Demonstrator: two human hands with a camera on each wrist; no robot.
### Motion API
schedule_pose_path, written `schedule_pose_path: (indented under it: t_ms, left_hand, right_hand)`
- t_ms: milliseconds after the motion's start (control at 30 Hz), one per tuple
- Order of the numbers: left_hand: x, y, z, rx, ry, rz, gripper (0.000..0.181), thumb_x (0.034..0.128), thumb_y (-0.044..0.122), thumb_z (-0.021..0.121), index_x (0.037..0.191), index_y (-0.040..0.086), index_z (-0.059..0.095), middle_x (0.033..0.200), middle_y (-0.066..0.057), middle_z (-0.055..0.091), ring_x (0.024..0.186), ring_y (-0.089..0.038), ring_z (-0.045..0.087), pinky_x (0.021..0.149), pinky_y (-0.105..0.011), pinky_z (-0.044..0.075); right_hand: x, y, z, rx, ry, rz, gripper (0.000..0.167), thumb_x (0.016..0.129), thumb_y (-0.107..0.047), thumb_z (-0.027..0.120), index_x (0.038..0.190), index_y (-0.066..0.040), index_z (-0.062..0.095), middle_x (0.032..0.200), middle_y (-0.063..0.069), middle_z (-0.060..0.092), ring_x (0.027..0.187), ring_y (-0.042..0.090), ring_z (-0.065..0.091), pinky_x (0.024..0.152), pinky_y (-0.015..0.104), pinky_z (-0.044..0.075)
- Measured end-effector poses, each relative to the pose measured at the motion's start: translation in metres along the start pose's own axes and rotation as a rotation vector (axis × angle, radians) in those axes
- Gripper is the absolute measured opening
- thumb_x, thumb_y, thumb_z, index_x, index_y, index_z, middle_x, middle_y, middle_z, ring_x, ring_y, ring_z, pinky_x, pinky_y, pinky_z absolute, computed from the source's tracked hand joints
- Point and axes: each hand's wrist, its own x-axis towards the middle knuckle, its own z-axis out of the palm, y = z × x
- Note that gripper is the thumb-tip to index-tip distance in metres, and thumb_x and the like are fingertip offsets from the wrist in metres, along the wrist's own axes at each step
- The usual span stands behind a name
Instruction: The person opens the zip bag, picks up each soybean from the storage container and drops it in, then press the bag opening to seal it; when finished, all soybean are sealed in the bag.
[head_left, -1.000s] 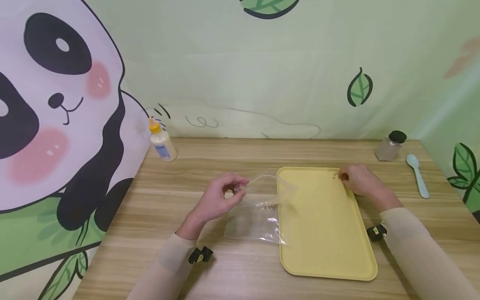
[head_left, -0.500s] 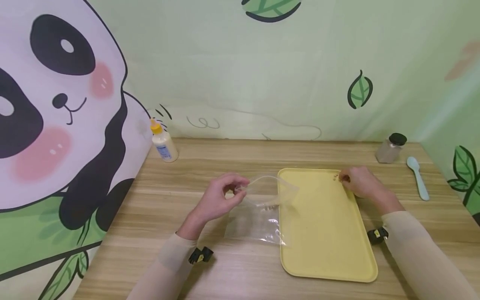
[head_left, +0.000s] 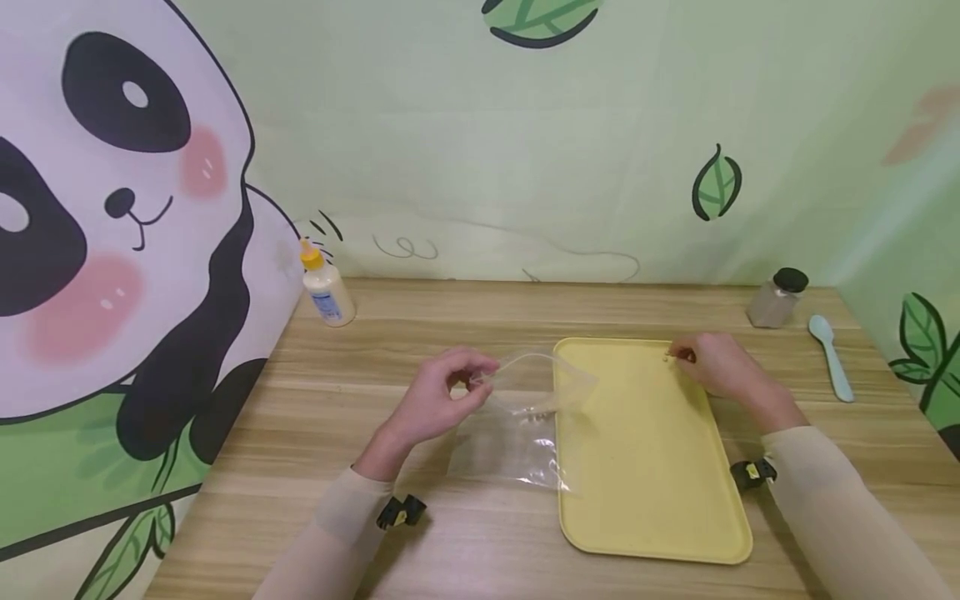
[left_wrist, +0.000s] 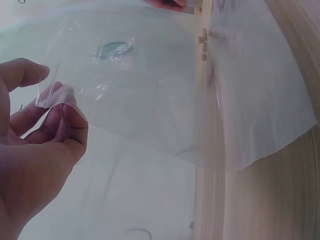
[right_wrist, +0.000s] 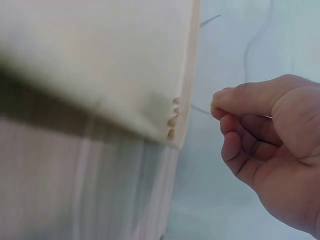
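My left hand (head_left: pixel 438 392) pinches the top edge of a clear zip bag (head_left: pixel 502 454), holding its mouth apart. In the left wrist view, several small tan, bean-like pieces (left_wrist: pixel 203 47) show through the plastic. The bag's right side overlaps a yellow tray (head_left: pixel 652 467). Over the tray's far right corner is my right hand (head_left: pixel 720 364), fingers curled, thumb and index tips together. Whether a piece sits between those tips is hidden. More bean-like pieces (right_wrist: pixel 172 121) lie along the tray's rim, beside the right fingers in the right wrist view.
A white bottle with a yellow cap (head_left: pixel 328 293) stands at the back left of the wooden table (head_left: pixel 450 317). At the back right are a dark-lidded jar (head_left: pixel 777 300) and a pale blue spoon (head_left: pixel 831 358). A panda-printed cloth (head_left: pixel 165 250) borders the left side.
My right hand has shifted slightly left over the tray corner, covering some of the pieces seen there before. The left hand and bag stay in place.
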Motion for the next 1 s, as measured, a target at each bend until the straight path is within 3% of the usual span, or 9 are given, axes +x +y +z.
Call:
schedule_pose_path:
  t_ms: [500,1000]
  left_hand:
    - [-0.001,-0.001,-0.001,-0.005,-0.004,-0.003,0.026,0.0838,-0.003,0.068,0.11,-0.002,0.066,0.096,-0.013,0.066,0.084,-0.018,0.06,0.078,-0.032,0.058]
    - [-0.001,0.0,-0.001,-0.003,-0.003,-0.002,0.026,0.084,-0.003,0.068,0.11,-0.004,0.066,0.097,-0.013,0.066,0.084,-0.017,0.06,0.079,-0.028,0.057]
  right_hand:
    - [0.001,-0.038,-0.019,0.051,0.042,0.001,0.016,0.089,-0.005,0.063,0.101,0.002,0.07,0.085,0.012,0.071,0.074,0.02,0.063,0.063,0.037,0.054]
    - [0.0,-0.071,-0.028,0.037,0.194,-0.136,0.011,0.086,-0.003,0.066,0.096,-0.001,0.072,0.082,0.008,0.07,0.069,0.017,0.06,0.06,0.033,0.053]
